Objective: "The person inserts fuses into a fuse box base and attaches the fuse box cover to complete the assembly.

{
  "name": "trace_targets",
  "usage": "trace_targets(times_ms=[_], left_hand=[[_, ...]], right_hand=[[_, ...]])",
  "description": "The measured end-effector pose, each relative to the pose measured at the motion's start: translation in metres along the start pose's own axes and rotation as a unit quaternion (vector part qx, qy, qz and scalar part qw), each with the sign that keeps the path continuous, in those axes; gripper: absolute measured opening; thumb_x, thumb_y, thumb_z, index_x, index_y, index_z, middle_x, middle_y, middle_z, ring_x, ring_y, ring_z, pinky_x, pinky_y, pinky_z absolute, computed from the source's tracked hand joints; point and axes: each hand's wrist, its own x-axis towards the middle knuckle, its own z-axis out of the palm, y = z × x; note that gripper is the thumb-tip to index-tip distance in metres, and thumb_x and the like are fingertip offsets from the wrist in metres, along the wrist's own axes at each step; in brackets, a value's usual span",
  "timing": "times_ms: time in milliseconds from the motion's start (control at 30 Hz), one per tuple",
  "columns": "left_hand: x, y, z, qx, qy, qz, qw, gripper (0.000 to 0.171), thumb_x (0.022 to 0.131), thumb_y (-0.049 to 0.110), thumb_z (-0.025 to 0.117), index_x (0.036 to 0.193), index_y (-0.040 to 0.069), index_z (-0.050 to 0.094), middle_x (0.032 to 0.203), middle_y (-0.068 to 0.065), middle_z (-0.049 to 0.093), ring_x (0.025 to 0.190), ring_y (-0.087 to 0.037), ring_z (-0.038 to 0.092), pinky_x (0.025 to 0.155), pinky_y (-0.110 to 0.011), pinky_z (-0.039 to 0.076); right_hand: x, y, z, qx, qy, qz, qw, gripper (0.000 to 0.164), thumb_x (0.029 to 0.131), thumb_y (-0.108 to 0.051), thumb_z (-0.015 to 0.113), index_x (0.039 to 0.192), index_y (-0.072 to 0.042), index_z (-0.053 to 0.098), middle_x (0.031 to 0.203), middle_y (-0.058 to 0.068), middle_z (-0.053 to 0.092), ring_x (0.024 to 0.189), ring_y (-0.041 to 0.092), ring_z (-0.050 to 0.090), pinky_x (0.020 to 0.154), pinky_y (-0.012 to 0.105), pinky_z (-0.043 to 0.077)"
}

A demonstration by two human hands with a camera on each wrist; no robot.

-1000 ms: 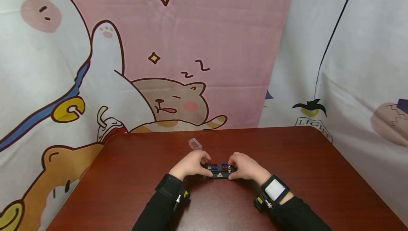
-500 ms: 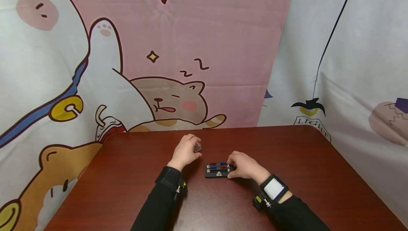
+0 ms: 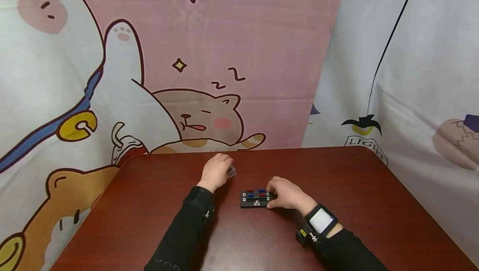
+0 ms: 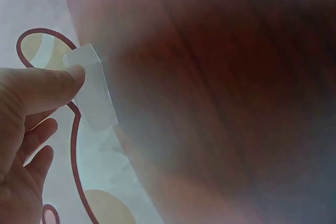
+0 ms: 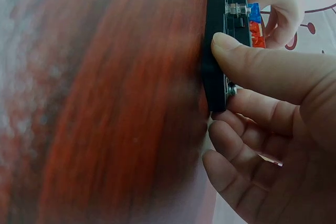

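Observation:
A black fuse block with red and blue blade fuses and metal screw terminals lies on the table. My right hand grips its right end, thumb on the near side and fingers at the far side. The right wrist view shows that thumb pressed along the edge of the black base. Beyond the block to the left, my left hand pinches a small clear plastic cover between thumb and fingers. Its other fingers hang loosely curled in the left wrist view.
The reddish-brown wooden table ends at a straight far edge. Right behind it hangs a cartoon-printed cloth. Each forearm wears a dark sleeve, with a strapped device on the right wrist.
My left hand has let go of the fuse block's left end, moved away to the far left and taken hold of the clear cover. My right hand stays on the block.

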Motion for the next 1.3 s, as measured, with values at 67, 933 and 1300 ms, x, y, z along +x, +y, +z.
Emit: trace_targets(times_ms=[67,933,1300], left_hand=[[0.002,0.001,-0.002,0.013,-0.004,0.009,0.9999,0.041,0.074,0.005,0.083,0.112,0.006,0.071,0.113,-0.008,0.067,0.108,-0.025,0.057,0.097,-0.037,0.046],[0.0,-0.008,0.003,0.005,-0.06,-0.057,0.9966,0.024,0.074,0.003,0.084,0.092,0.01,0.069,0.092,-0.005,0.063,0.091,-0.025,0.059,0.078,-0.039,0.052],[-0.002,-0.003,-0.009,-0.122,-0.094,-0.104,0.9826,0.024,0.078,0.017,0.085,0.095,0.01,0.07,0.09,-0.002,0.061,0.081,-0.02,0.056,0.078,-0.039,0.05]], right_hand=[[0.0,0.0,0.0,0.001,0.0,0.001,1.0,0.034,0.074,-0.024,0.089,0.097,-0.012,0.068,0.093,-0.003,0.056,0.085,0.015,0.056,0.076,0.038,0.05],[0.001,0.0,-0.001,0.014,-0.005,0.006,1.0,0.035,0.074,-0.024,0.089,0.098,-0.012,0.068,0.094,-0.002,0.057,0.085,0.016,0.056,0.077,0.039,0.05],[0.0,0.001,0.0,0.015,-0.003,0.007,1.0,0.034,0.073,-0.024,0.089,0.098,-0.012,0.068,0.093,-0.003,0.057,0.085,0.016,0.056,0.076,0.04,0.05]])
